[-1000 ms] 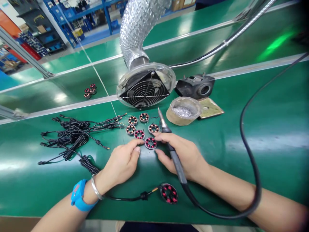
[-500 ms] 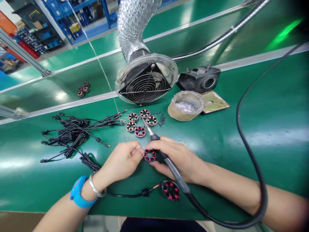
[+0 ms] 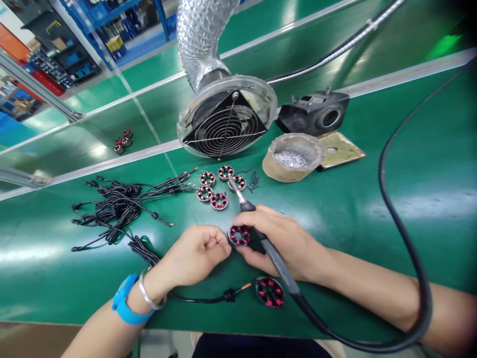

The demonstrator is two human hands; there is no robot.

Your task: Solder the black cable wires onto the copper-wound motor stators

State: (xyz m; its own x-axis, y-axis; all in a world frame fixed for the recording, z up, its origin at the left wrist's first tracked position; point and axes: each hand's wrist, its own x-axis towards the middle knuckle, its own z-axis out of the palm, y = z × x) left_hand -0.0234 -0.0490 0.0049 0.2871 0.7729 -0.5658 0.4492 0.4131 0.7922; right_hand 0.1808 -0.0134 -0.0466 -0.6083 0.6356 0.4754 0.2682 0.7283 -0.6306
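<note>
My right hand (image 3: 294, 241) grips a soldering iron (image 3: 278, 266), its metal tip pointing up and away over the loose stators. Between that hand's thumb and fingers sits a small round motor stator (image 3: 245, 238) with red windings. Fingers pinched, my left hand (image 3: 199, 253) is at the left edge of this stator; whatever it holds is too small to make out. Nearer the table's front edge lies another red-wound stator (image 3: 278, 297), with the bared wire ends of a black cable (image 3: 201, 300) at its side. Beyond my hands are several loose stators (image 3: 219, 201), copper-coloured or red.
A heap of black cables (image 3: 119, 199) lies left. Behind the stators stands a fume extractor fan (image 3: 225, 132) on a foil duct. To its right are a tub of silvery material (image 3: 286, 171), a sponge plate (image 3: 343, 151) and a black holder (image 3: 313, 114). Short black pieces (image 3: 254, 181) lie nearby.
My left fingertips have come slightly away from the held stator's edge. The right hand still has the iron and stator, with the stator tilted a little differently. The whole view has shifted slightly.
</note>
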